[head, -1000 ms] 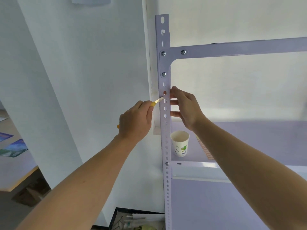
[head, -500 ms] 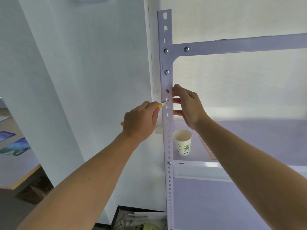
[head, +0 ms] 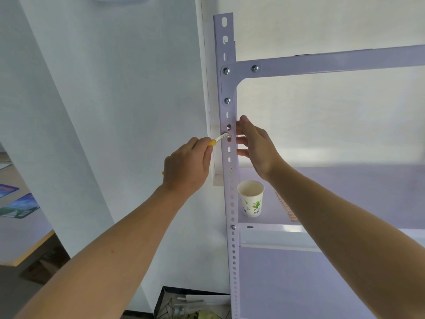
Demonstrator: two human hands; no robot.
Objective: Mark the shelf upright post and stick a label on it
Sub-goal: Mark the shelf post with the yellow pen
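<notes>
One upright post (head: 232, 245) of pale perforated metal is standing at the near left corner of the shelf and is running down out of view. It is looking stiff and is being held by screws, so I judge it is needing only a light steadying touch on its edges. Its painted face is probably being smooth, so a tip may be slipping into the holes.

The left grip (head: 186, 166) is closing around a yellow marker (head: 218, 138), whose pale tip is touching the post face just beside a round hole. The right grip (head: 257, 148) is lying open, with straight fingers resting against the post's right edge at the same height and holding nothing that I can see.

A paper cup (head: 251, 199) is standing on the shelf board (head: 345, 192) near the post. No label is showing. An orange strip (head: 287, 210) is lying half hidden behind the right forearm, and any mark on the post is being too faint to tell.
</notes>
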